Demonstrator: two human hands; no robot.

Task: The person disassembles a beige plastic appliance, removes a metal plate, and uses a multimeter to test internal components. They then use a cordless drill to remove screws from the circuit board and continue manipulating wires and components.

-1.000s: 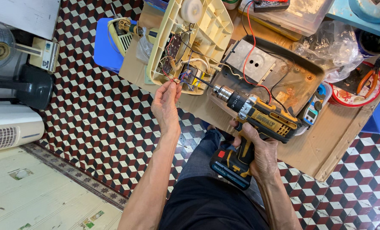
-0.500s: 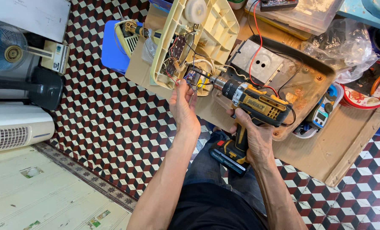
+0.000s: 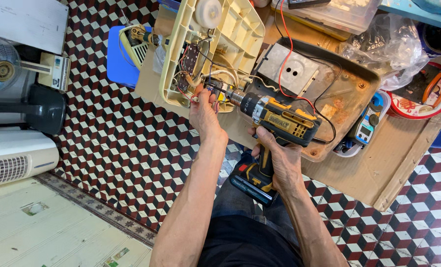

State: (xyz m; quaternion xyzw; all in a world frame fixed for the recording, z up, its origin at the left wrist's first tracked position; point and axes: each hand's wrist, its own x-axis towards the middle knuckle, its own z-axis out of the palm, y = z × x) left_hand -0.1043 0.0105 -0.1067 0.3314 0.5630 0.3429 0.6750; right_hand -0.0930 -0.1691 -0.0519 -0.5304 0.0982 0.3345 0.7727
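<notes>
My right hand grips the handle of a yellow and black cordless drill, whose chuck points left at the edge of a cream plastic appliance housing. That housing lies open on the wooden table, showing a circuit board and wires. My left hand pinches thin red wires and a small part at the housing's near edge, right beside the drill tip.
A dark metal tray with a grey metal plate and a red wire sits to the right. Beyond it are a multimeter, a plastic bag, and pliers on a red plate. A fan and a white heater stand on the tiled floor at left.
The drill has swung left until its tip meets the housing's edge. My left hand stays on the wires. The view has shifted closer.
</notes>
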